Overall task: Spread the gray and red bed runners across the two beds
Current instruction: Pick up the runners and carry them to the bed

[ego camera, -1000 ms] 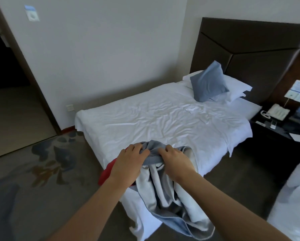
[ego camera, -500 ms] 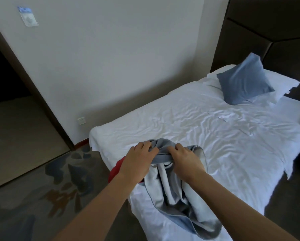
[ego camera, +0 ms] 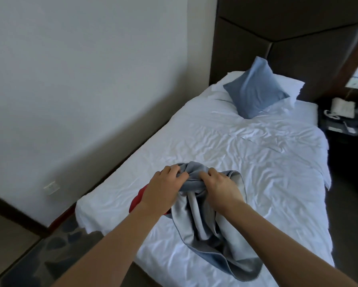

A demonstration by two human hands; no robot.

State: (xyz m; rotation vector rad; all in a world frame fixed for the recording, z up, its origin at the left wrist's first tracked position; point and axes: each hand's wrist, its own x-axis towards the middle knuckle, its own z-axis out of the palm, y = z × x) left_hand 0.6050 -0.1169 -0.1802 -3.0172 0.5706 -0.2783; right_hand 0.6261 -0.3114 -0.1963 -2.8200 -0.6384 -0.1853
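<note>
Since a second earlier, both hands, the left hand (ego camera: 161, 190) and right hand (ego camera: 220, 186), had carried the bunched gray runner (ego camera: 205, 220) further over the bed (ego camera: 256, 162), gripping its top fold, the red runner (ego camera: 137, 200) beneath, spreading not yet begun.

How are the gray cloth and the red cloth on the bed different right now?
The gray runner shows most of itself, bunched in loose folds with an end trailing toward the foot of the bed; the red runner is only a small patch peeking from under the left hand. Both hands grip the gray one, the right hand beside the left; whether the red one is gripped is hidden. Neither is spread out yet.
</note>
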